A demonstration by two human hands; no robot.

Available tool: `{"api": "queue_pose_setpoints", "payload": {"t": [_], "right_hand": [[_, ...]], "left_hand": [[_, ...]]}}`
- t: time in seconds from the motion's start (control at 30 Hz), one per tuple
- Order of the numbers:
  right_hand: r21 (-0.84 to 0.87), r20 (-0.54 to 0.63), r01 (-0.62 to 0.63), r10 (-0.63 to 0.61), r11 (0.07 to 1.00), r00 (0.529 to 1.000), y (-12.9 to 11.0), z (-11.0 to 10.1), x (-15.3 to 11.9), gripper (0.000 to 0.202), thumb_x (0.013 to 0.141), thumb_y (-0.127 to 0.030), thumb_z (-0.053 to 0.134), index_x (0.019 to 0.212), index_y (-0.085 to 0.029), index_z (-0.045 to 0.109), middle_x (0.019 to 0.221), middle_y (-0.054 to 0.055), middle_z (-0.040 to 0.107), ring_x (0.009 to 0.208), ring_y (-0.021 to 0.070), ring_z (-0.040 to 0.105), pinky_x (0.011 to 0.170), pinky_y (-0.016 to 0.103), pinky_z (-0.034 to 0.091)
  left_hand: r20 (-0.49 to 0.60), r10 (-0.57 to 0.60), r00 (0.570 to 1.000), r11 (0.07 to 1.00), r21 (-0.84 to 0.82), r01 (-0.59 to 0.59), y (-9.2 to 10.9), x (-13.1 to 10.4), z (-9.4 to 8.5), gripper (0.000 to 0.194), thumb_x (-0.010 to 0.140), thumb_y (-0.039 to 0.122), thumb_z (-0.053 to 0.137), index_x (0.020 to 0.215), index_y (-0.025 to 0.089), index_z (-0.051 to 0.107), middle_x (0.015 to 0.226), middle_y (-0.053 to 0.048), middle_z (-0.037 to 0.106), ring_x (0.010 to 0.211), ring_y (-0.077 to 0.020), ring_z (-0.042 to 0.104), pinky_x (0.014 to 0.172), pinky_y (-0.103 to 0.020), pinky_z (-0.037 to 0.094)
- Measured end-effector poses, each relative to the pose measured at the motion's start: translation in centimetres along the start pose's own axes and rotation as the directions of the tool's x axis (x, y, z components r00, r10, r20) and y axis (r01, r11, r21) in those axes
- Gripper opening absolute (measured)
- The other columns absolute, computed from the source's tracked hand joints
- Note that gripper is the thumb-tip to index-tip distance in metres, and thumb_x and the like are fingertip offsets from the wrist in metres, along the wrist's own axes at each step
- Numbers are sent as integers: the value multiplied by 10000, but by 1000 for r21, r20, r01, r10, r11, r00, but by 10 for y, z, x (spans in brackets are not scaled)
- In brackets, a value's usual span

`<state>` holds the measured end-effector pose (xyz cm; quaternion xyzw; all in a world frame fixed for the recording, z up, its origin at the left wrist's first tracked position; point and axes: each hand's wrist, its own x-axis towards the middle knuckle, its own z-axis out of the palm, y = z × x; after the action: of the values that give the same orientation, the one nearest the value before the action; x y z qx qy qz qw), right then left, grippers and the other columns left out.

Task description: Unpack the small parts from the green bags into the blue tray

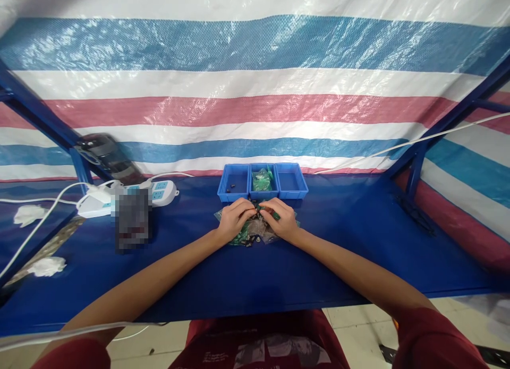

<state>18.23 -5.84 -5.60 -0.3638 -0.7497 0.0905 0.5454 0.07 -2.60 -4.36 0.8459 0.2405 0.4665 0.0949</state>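
Note:
My left hand [235, 220] and my right hand [282, 219] meet over a small heap on the blue table. Thumb and fingertips of each are pinched together, and whatever sits between them is too small to make out. Beneath them lie clear and green-tinted plastic bags [258, 229], with small dark metal-looking parts [249, 243] around and on them. Just beyond the fingers stand three joined blue bins. The left bin [239, 174] has a couple of small dark pieces inside. A green plastic bag [262, 180] lies in the middle bin [263, 196]. To its right is another blue bin [290, 182].
A white power strip [165, 192] with plugged-in cables lies at the left, beside a blurred-out dark object [133, 220]. Crumpled white tissue [48, 266] is near the left edge. Blue frame posts [416, 170] and a striped plastic sheet [255, 111] enclose the table [338, 220].

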Motion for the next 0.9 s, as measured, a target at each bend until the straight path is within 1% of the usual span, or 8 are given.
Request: {"api": "queue_pose_setpoints", "payload": {"t": [0.17, 0.27, 0.37, 0.47, 0.57, 0.73, 0.83, 0.9], "right_hand": [[-12, 3, -24, 24, 1000, 1000, 0, 0, -1, 197, 921, -293, 492, 1007, -186, 634, 820, 75, 638, 690, 163, 604, 634, 295, 525], [-23, -3, -24, 24, 999, 1000, 0, 1, 0, 195, 922, -295, 489, 1011, -191, 629, 782, 62, 624, 662, 162, 588, 627, 298, 517], [-27, -6, -25, 25, 999, 1000, -1, 0, 0, 195, 924, -302, 485, 1011, -197, 625, 752, 52, 612, 639, 158, 576, 616, 296, 512], [-26, -13, -20, 20, 999, 1000, -2, 1, 1, 189, 922, -302, 489, 1006, -198, 623, 742, 48, 605, 628, 155, 571, 609, 290, 512], [-19, -13, -3, 3, 1000, 1000, -1, 1, 0, 181, 916, -289, 498, 1003, -192, 623, 740, 49, 600, 619, 151, 567, 604, 286, 511], [-26, -15, 10, -10, 1000, 1000, 2, 3, 0, 199, 917, -309, 497, 1019, -191, 621, 750, 54, 605, 620, 152, 574, 600, 284, 509], [-33, -13, -1, 1, 999, 1000, 2, 3, 0, 203, 921, -311, 488, 1017, -191, 621, 744, 52, 606, 626, 157, 579, 607, 290, 510], [-35, -3, -13, 13, 999, 1000, 1, 2, 0, 201, 920, -310, 488, 1015, -192, 621, 742, 52, 606, 634, 162, 582, 613, 296, 511]], "left_hand": [[-27, -42, 999, 999, 32, 43, 0, -1, 1, 106, 897, 257, 558, 924, 165, 602, 869, -55, 642, 662, -107, 583, 595, -212, 472], [-27, -39, 999, 999, 35, 40, -1, -2, 1, 122, 909, 265, 537, 934, 166, 605, 882, -66, 645, 707, -121, 602, 616, -221, 484], [2, -20, 1000, 1000, 19, 19, -2, -2, 0, 169, 929, 281, 495, 905, 165, 616, 859, -71, 652, 785, -147, 619, 671, -245, 500], [39, -11, 999, 1000, -8, 11, -2, -2, -1, 208, 938, 273, 475, 834, 163, 617, 789, -53, 645, 747, -137, 612, 654, -235, 488], [37, -15, 999, 1000, -4, 15, 0, -1, -1, 205, 935, 253, 479, 806, 161, 609, 756, -41, 632, 706, -124, 598, 633, -223, 473], [11, -39, 999, 999, 24, 39, 2, 1, -2, 174, 932, 281, 482, 887, 166, 605, 821, -54, 642, 754, -138, 613, 665, -234, 495], [0, -87, 996, 995, 44, 87, 1, 0, -1, 159, 921, 301, 509, 929, 167, 593, 856, -53, 644, 683, -119, 604, 613, -221, 487], [4, -94, 996, 995, 41, 94, 0, -1, 0, 155, 919, 299, 514, 938, 165, 589, 857, -51, 645, 658, -110, 597, 599, -215, 483]]}}
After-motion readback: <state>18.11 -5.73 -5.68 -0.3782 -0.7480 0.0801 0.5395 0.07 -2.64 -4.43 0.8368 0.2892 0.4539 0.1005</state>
